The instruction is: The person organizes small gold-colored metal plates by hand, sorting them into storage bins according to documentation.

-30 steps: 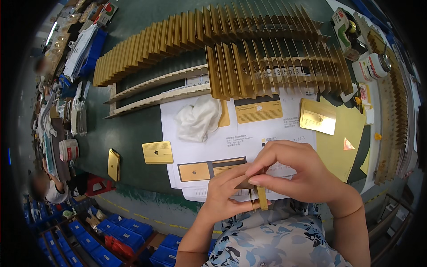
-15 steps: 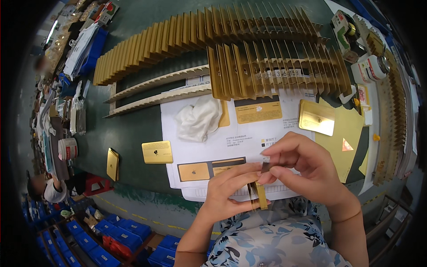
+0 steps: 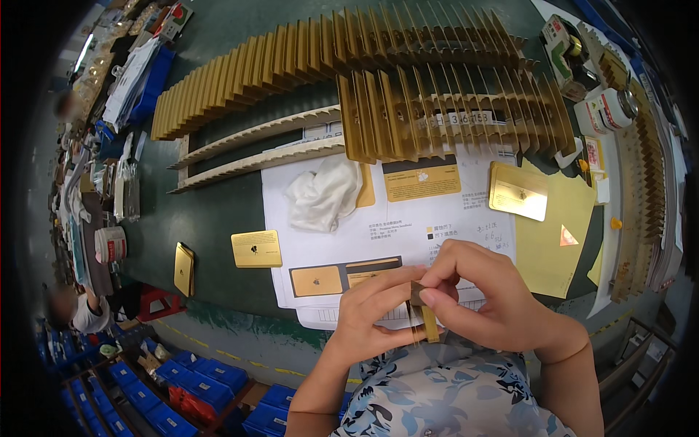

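Observation:
My left hand [image 3: 370, 313] is closed around a few gold metal cards [image 3: 430, 326], held upright on edge just in front of my body. At their upper end, my right hand [image 3: 489, 302] pinches a small dark flat piece [image 3: 417, 293] between thumb and fingers; its kind is not clear. The piece appears to meet the cards' edge, though fingers hide part of the contact. Beneath my hands lies a printed white sheet [image 3: 408, 240] with card drawings. On it rest a crumpled white cloth [image 3: 324, 195] and a gold card with a dark band [image 3: 424, 183].
Slotted racks [image 3: 262, 154] at the back carry rows of gold plates [image 3: 291, 58]. Another gold card [image 3: 256, 249] and a small card stack [image 3: 184, 269] lie left. A shiny gold card [image 3: 518, 191] overlaps yellow paper [image 3: 561, 255] at right, near a white jar [image 3: 608, 113].
My right hand has moved slightly left and down, bringing the small dark piece to the top of the cards. My left hand stays almost still, holding the cards.

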A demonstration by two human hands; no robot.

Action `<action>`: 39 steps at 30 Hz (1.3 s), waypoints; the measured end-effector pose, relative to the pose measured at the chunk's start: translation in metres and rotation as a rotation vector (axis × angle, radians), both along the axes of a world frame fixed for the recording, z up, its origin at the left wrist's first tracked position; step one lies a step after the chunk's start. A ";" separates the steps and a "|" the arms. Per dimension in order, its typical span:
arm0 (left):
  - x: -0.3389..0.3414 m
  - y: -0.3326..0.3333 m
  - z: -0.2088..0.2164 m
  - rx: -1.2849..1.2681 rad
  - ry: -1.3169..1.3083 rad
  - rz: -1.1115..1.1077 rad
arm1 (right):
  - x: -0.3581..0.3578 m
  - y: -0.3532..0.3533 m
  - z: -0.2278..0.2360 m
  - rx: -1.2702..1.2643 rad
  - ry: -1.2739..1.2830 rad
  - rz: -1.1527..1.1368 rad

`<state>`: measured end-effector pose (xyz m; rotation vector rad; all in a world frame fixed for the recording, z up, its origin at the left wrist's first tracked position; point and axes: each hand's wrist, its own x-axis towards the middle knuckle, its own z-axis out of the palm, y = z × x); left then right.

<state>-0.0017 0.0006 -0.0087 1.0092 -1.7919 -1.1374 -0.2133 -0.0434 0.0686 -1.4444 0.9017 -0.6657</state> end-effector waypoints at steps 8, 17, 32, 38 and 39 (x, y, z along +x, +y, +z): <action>0.000 -0.001 0.001 0.042 0.009 -0.002 | 0.002 0.000 -0.002 0.036 -0.018 -0.028; -0.001 -0.001 0.002 0.039 0.015 0.001 | 0.002 0.001 -0.005 0.055 -0.041 -0.031; -0.002 -0.002 0.005 0.068 0.008 0.000 | 0.002 0.001 -0.006 0.038 -0.039 -0.030; -0.002 -0.001 0.004 0.069 0.010 -0.001 | 0.001 0.000 -0.006 0.064 -0.044 -0.023; -0.002 -0.001 0.003 0.061 0.012 0.005 | 0.001 0.000 -0.006 0.064 -0.044 -0.024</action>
